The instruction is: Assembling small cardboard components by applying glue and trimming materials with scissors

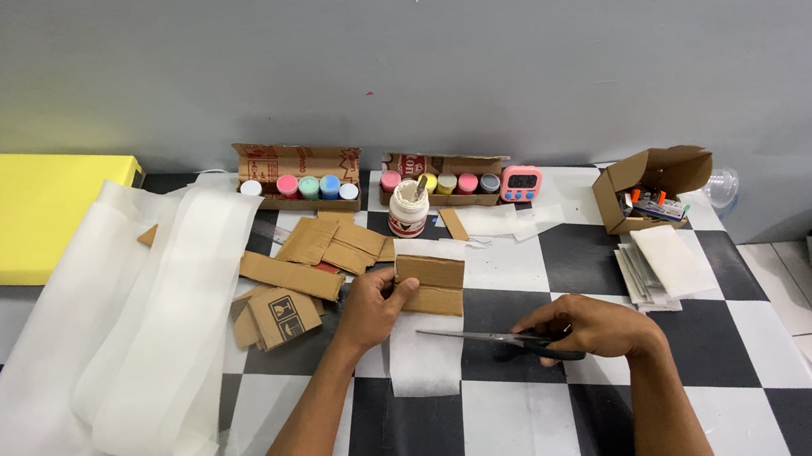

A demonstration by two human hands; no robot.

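On checkered black-and-white table (546, 414): scissors (498, 337) laid nearly flat, long axis left-right, blade tips pointed left, over white fabric piece (427, 357). Black handles gripped by right hand (592, 324), fingers curled shut round them. Folded corrugated cardboard piece (432, 284), brown, rectangular, pinched at left edge by left hand (369, 307), thumb on top. Loose cardboard scraps (304, 259) behind. Two open cardboard boxes (299, 164) at wall, filled with small paint pots (309, 186) with coloured lids. White glue jar (409, 208) upright between them.
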